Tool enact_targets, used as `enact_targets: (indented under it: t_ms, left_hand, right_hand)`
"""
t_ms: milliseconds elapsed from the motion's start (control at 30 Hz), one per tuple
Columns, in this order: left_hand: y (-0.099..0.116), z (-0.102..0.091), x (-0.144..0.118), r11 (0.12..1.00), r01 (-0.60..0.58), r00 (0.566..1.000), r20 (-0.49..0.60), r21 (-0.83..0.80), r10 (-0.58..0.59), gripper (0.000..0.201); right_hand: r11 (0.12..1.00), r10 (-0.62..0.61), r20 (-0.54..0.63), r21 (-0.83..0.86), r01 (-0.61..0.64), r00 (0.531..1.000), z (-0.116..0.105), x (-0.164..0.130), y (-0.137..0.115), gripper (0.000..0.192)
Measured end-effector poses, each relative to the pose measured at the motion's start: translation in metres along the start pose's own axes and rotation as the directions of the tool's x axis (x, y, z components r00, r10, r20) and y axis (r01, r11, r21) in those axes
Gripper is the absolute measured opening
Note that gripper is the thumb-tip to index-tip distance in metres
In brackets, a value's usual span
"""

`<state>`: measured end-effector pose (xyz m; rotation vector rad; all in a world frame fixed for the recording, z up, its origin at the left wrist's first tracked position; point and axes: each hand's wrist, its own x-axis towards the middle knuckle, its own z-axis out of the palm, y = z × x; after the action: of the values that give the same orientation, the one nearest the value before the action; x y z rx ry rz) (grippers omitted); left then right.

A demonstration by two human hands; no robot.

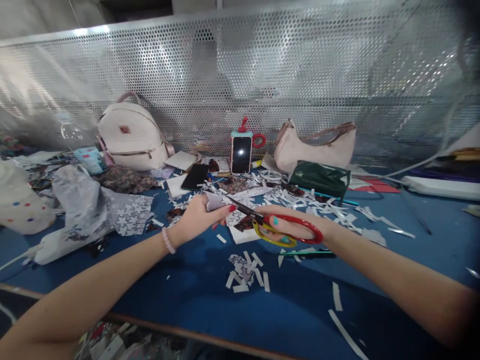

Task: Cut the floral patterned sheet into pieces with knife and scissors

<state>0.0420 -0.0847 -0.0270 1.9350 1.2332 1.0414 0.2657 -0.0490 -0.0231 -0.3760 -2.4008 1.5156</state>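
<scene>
Gripping paper scrap (215,201) w/ left hand (197,217) — right hand (290,225) holds scissors (277,227).

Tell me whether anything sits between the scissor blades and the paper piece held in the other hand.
Nothing visible does. The right hand holds the scissors with their blades pointing straight at the paper piece pinched in the left hand; the tips appear to reach its edge.
</scene>
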Motion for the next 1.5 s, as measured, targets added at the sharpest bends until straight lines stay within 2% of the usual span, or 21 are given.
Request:
enact_targets:
  t_ms: [100, 200, 300, 367, 433, 500, 567, 667, 767, 833, 967, 1100, 1300, 1500]
  left_hand:
    - [0.0, 0.002, 0.0, 0.999, -0.035, 0.986, -0.16, 0.021, 0.038, 0.031]
    - [-0.004, 0.004, 0.002, 0.988, -0.141, 0.959, -0.241, 0.056, 0.151, 0.027]
    - [-0.009, 0.004, 0.003, 0.945, -0.279, 0.881, -0.345, 0.173, 0.323, 0.024]
    - [-0.009, 0.001, 0.002, 0.913, -0.342, 0.853, -0.333, 0.224, 0.401, 0.02]
    - [-0.006, -0.002, 0.0, 0.898, -0.38, 0.868, -0.25, 0.223, 0.43, 0.016]
    - [-0.002, -0.004, -0.002, 0.908, -0.389, 0.902, -0.137, 0.159, 0.41, 0.016]
    - [0.001, -0.004, -0.004, 0.937, -0.346, 0.935, -0.065, 0.039, 0.348, 0.014]
    - [0.002, -0.002, -0.007, 0.965, -0.194, 0.981, -0.006, -0.176, 0.196, 0.033]
    - [0.0, 0.003, -0.008, 0.953, -0.06, 0.997, 0.023, -0.298, 0.07, 0.043]
    - [-0.002, 0.005, -0.008, 0.955, -0.054, 0.999, -0.014, -0.292, 0.052, 0.043]
    - [-0.006, 0.008, -0.008, 0.983, -0.041, 0.997, -0.078, -0.176, 0.027, 0.038]
    - [-0.008, 0.008, -0.006, 0.99, -0.005, 0.997, -0.074, -0.142, -0.006, 0.037]
    - [-0.006, 0.005, -0.003, 0.998, -0.051, 0.996, -0.078, 0.033, 0.054, 0.028]
    - [-0.006, 0.005, -0.004, 0.997, -0.073, 0.996, -0.043, 0.003, 0.073, 0.026]
  right_hand:
    - [0.995, -0.057, -0.004, 0.079, 0.057, 0.998, -0.002, 0.001, 0.006, 0.05]
    - [0.99, -0.041, -0.018, 0.134, 0.043, 0.999, -0.001, 0.001, 0.011, 0.049]
    - [0.985, -0.003, -0.053, 0.171, 0.012, 0.999, 0.002, -0.001, 0.013, 0.049]
    - [0.983, 0.018, -0.075, 0.184, -0.004, 0.997, 0.005, -0.002, 0.013, 0.049]
    - [0.981, 0.021, -0.084, 0.196, -0.004, 0.996, 0.007, -0.002, 0.011, 0.048]
    - [0.979, -0.006, -0.086, 0.202, 0.023, 0.996, 0.008, -0.001, 0.009, 0.045]
    - [0.975, -0.042, -0.071, 0.213, 0.056, 0.997, 0.009, 0.0, 0.008, 0.042]
    - [0.977, -0.055, -0.031, 0.203, 0.06, 0.998, 0.008, 0.001, 0.007, 0.039]
    - [0.981, -0.053, 0.008, 0.188, 0.051, 0.999, 0.008, 0.001, 0.009, 0.038]
    - [0.981, -0.051, 0.001, 0.188, 0.05, 0.999, 0.009, 0.001, 0.01, 0.038]
    - [0.981, -0.04, -0.006, 0.191, 0.04, 0.999, 0.012, 0.001, 0.009, 0.041]
    - [0.976, -0.013, -0.015, 0.217, 0.016, 1.0, 0.014, 0.002, 0.005, 0.041]
    - [0.967, 0.042, -0.027, 0.251, -0.034, 0.999, 0.016, 0.0, 0.006, 0.037]
    - [0.986, 0.01, -0.002, 0.168, -0.009, 1.0, 0.018, 0.002, -0.001, 0.038]
